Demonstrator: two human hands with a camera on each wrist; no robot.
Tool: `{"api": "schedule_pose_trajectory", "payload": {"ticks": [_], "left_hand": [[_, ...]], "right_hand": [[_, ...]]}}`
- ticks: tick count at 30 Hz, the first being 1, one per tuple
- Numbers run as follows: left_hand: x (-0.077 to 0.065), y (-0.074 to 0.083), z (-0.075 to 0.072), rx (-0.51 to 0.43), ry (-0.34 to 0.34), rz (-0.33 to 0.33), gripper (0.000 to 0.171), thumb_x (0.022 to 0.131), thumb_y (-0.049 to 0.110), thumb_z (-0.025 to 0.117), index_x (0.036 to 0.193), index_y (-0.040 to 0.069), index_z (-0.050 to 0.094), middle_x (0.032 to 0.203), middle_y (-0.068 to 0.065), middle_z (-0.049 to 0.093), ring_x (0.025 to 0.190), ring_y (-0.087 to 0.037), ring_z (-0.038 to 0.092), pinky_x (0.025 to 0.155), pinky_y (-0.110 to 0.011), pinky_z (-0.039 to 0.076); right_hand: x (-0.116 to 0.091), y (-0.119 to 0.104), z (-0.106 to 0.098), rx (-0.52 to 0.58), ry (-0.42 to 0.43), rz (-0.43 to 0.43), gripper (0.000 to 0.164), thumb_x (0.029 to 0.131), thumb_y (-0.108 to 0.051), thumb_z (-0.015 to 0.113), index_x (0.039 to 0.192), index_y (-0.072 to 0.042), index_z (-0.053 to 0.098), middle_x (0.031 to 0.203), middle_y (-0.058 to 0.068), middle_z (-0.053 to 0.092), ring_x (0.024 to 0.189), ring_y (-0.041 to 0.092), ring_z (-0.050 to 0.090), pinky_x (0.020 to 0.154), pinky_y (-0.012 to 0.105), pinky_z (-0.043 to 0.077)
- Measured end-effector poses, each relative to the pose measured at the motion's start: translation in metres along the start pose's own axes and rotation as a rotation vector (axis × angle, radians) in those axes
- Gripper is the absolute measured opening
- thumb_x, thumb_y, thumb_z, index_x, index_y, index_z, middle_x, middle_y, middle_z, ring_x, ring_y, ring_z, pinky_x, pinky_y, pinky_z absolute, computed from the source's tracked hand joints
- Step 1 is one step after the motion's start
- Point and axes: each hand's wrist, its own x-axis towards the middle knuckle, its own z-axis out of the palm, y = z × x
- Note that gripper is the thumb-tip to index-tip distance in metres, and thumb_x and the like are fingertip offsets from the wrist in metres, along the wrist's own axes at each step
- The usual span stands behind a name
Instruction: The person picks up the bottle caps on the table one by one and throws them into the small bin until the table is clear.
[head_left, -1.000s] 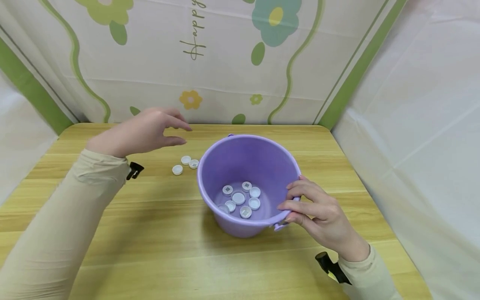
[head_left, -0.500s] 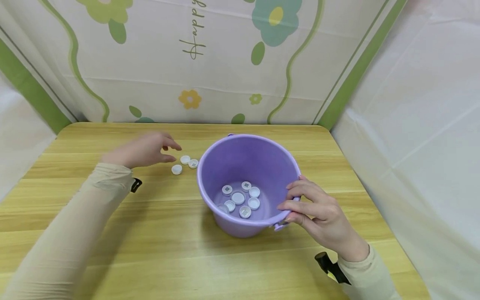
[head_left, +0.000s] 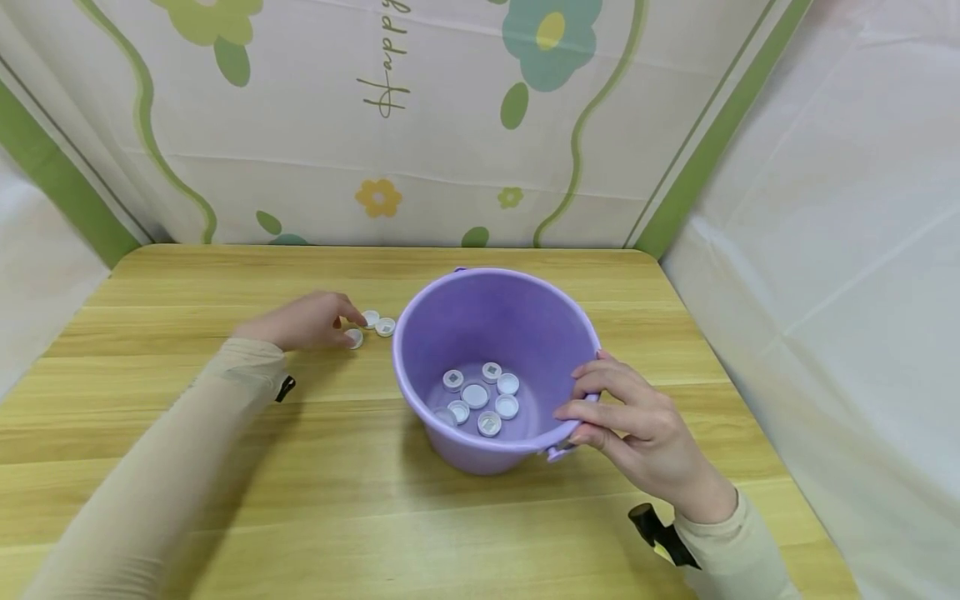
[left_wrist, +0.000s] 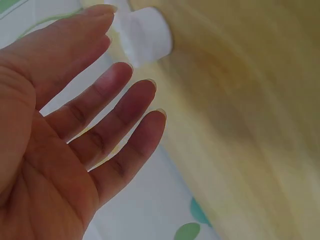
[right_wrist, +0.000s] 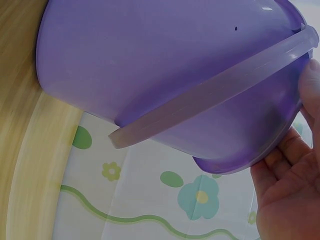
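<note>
In the head view my left hand [head_left: 303,321] reaches low over the table, thumb and index finger spread at a white bottle cap [head_left: 356,338]. The left wrist view has the fingers nearly straight, their tips right beside the white cap [left_wrist: 146,37]. Two more caps, one behind [head_left: 371,318] and one to the right [head_left: 385,327], lie close by. My right hand [head_left: 637,425] grips the rim of a purple bucket [head_left: 517,304], fingers inside and thumb outside. Several white caps [head_left: 475,396] lie on the bucket's floor. From the right wrist, the bucket's outer wall [right_wrist: 125,55] fills much of the view.
The bucket's purple handle [right_wrist: 215,95] hangs down along its outside. Wood-grain table [head_left: 360,517] lies around and in front of the bucket. A white cloth with printed flowers [head_left: 450,150] stands behind the table, and plain white cloth [head_left: 847,275] at the right.
My left hand has come down from above the table and moved towards the viewer, its fingertips now at the nearest cap. The right hand and bucket have stayed in place.
</note>
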Motion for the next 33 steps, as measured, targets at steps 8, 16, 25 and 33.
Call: {"api": "schedule_pose_trajectory", "payload": {"ticks": [8, 16, 25, 33], "left_hand": [[0.002, -0.003, 0.008, -0.036, -0.024, -0.011, 0.028, 0.087, 0.003, 0.074, 0.114, 0.004, 0.073, 0.115, -0.013, 0.066, 0.095, -0.026, 0.064, 0.087, -0.044, 0.054], [0.001, 0.000, 0.011, -0.043, -0.041, 0.000, 0.026, 0.087, -0.001, 0.070, 0.113, 0.002, 0.073, 0.111, -0.012, 0.068, 0.098, -0.027, 0.063, 0.088, -0.047, 0.052], [-0.003, 0.003, 0.006, -0.037, -0.031, 0.003, 0.026, 0.086, -0.002, 0.068, 0.112, 0.002, 0.074, 0.110, -0.012, 0.069, 0.096, -0.026, 0.064, 0.085, -0.046, 0.053], [-0.015, 0.027, -0.022, 0.064, 0.063, 0.044, 0.028, 0.087, 0.002, 0.072, 0.114, -0.003, 0.071, 0.110, -0.016, 0.067, 0.089, -0.026, 0.064, 0.081, -0.044, 0.054]], "right_hand": [[0.000, 0.000, 0.000, 0.006, 0.000, 0.005, 0.022, 0.094, -0.022, 0.066, 0.096, -0.002, 0.075, 0.095, 0.013, 0.063, 0.107, 0.027, 0.056, 0.113, 0.047, 0.032], [0.001, -0.001, 0.000, 0.004, 0.001, 0.002, 0.022, 0.094, -0.022, 0.066, 0.096, -0.003, 0.075, 0.095, 0.013, 0.063, 0.106, 0.027, 0.056, 0.113, 0.047, 0.032], [0.000, -0.001, -0.001, -0.010, -0.003, 0.009, 0.022, 0.094, -0.023, 0.066, 0.097, -0.004, 0.075, 0.096, 0.012, 0.064, 0.107, 0.027, 0.056, 0.113, 0.047, 0.032], [0.000, 0.000, 0.000, -0.013, -0.002, 0.007, 0.022, 0.095, -0.024, 0.066, 0.096, -0.004, 0.075, 0.096, 0.012, 0.064, 0.107, 0.027, 0.057, 0.113, 0.047, 0.032]]}}
